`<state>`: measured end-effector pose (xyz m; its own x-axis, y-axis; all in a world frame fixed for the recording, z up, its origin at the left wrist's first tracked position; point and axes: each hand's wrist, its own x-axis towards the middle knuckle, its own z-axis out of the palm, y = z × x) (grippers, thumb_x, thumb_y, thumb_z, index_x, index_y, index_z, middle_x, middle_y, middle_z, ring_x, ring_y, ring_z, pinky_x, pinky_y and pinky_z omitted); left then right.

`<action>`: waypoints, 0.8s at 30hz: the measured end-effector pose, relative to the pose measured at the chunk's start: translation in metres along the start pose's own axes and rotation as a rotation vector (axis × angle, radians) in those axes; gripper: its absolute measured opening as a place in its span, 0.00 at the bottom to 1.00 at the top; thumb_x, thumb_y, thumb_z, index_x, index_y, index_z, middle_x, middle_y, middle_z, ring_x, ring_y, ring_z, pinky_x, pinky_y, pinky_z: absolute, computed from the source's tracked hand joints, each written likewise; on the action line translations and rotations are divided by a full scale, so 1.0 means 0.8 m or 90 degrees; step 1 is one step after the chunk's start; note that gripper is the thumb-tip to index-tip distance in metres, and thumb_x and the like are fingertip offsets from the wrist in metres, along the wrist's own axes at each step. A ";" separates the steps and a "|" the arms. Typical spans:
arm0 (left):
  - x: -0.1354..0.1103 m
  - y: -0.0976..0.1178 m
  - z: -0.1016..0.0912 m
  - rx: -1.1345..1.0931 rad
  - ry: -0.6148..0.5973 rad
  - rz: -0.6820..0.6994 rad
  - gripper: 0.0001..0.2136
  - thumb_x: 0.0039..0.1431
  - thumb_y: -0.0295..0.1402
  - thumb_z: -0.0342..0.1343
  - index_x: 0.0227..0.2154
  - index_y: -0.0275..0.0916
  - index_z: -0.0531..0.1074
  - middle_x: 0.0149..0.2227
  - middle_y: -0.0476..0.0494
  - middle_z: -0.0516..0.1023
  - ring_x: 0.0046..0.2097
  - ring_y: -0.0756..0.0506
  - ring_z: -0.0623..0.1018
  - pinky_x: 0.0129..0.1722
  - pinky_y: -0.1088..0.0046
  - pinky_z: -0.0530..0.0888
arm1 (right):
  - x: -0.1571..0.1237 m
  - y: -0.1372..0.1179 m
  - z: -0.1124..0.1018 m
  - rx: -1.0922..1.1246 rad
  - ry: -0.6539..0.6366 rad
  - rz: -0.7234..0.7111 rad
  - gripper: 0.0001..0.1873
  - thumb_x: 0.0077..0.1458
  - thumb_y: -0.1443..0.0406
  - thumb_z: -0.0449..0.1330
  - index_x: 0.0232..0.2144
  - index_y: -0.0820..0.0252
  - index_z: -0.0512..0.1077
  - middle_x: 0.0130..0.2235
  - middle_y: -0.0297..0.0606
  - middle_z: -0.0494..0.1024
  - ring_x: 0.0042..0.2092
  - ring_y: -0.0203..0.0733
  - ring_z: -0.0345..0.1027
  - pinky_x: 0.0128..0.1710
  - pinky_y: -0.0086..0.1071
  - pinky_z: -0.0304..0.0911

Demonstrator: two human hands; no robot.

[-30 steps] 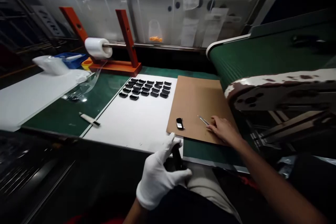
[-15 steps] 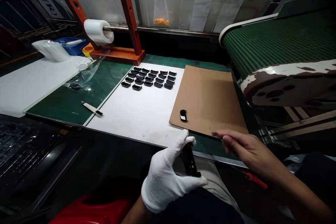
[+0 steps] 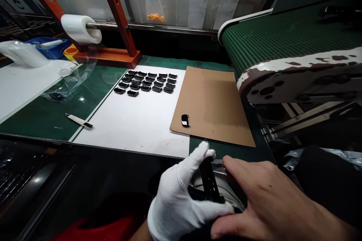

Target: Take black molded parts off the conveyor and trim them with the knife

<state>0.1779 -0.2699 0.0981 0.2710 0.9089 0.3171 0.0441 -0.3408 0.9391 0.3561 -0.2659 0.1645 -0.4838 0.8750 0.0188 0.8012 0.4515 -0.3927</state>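
My left hand [image 3: 181, 192], in a white glove, grips a long narrow black plastic part [image 3: 209, 180] between thumb and fingers, above my lap at the table's near edge. Close on its right is my bare right hand [image 3: 263, 192], with the thumb low by the gloved thumb and the forefinger bent beside the part's upper end. A thin grey sliver shows at that fingertip; the other fingers are hidden. One small glossy black piece [image 3: 185, 120] lies on the brown cardboard [image 3: 215, 101]. Rows of similar black pieces [image 3: 146, 83] rest on the white sheet [image 3: 127, 120].
A white-handled knife [image 3: 79, 120] lies on the left of the green table. Behind it, a wooden stand [image 3: 113, 58] carries a roll of clear film [image 3: 80, 29]. The green conveyor belt [image 3: 271, 41] juts in from the right. Below left is a red stool [image 3: 110, 218].
My right hand has come left and nearer, up against the part in my left hand; its thumb has left the forefinger. The view has shifted right. The pieces on the table stay put.
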 end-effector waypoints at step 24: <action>0.010 0.012 0.020 -0.022 -0.007 -0.008 0.42 0.36 0.27 0.71 0.58 0.41 0.63 0.47 0.46 0.79 0.44 0.45 0.80 0.47 0.80 0.76 | -0.009 0.013 -0.004 -0.215 0.026 -0.054 0.36 0.36 0.30 0.50 0.23 0.56 0.62 0.17 0.32 0.70 0.15 0.44 0.66 0.15 0.33 0.44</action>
<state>0.1957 -0.2700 0.1073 0.2807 0.9104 0.3039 0.0150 -0.3208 0.9470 0.3689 -0.2671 0.1637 -0.5448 0.8349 0.0781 0.8332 0.5495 -0.0621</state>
